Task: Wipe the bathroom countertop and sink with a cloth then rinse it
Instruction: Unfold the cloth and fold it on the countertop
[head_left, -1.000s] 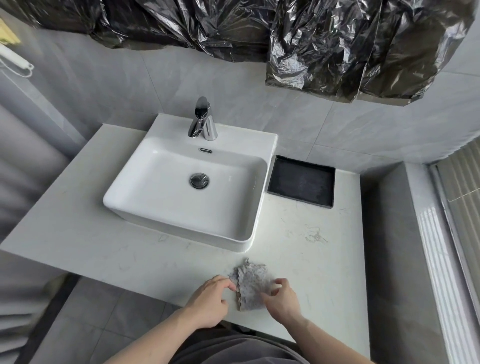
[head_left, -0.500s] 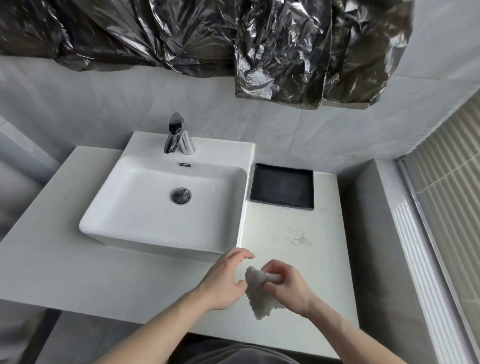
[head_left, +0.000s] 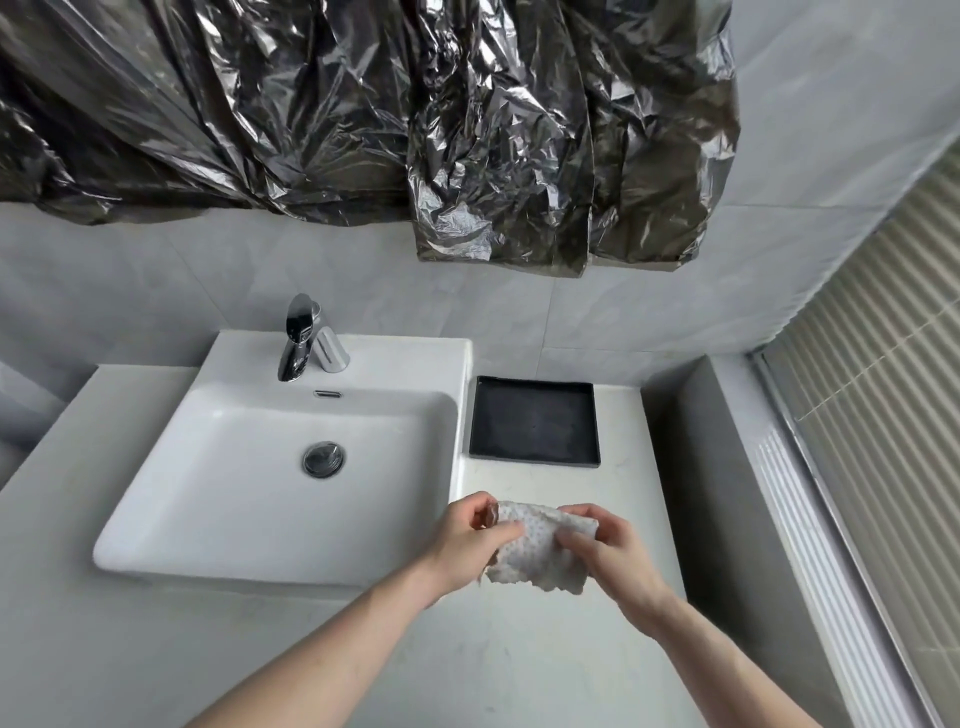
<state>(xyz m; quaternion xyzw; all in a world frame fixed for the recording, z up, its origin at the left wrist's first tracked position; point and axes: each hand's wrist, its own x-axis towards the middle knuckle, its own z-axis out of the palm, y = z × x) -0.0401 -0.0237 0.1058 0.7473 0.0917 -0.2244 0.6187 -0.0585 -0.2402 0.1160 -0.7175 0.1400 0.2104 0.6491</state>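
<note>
Both hands, left hand (head_left: 470, 545) and right hand (head_left: 610, 551), pinch the cloth (head_left: 540, 551) above the countertop (head_left: 571, 649).

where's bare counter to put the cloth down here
Widest bare patch: countertop left of and in front of the sink. A smaller strip lies between the black tray and both hands, left hand, right hand, holding the cloth. It is tight there.

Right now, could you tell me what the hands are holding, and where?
Both hold the cloth: left hand at its left edge, right hand at its right edge.
</note>
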